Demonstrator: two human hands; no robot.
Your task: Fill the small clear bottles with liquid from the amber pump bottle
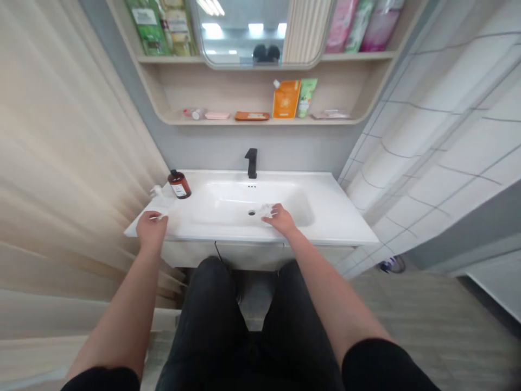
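Observation:
Above the sink basin (pixel 222 209), just right of the drain, my right hand (pixel 283 220) is closed on a crumpled, whitish, see-through thing (pixel 266 210). Its kind is too blurred to tell. My left hand (pixel 151 229) is at the front left corner of the white countertop (pixel 185 222), thumb and fingers pinched together. A small pale thing (pixel 161 216) shows at those fingertips, too small to name. Just beyond the left hand stands a clear bottle with a white pump (pixel 157 191). Beside it is a brown bottle with a black cap (pixel 179 185).
A black faucet (pixel 252 164) rises behind the basin. On the shelf (pixel 211 123) above lie an orange pouch (pixel 286 100), a green tube (pixel 306 99) and several small items. A mirror (pixel 244 32) hangs higher up. A curtain (pixel 73 163) borders the left side, a white tiled wall (pixel 427 179) the right.

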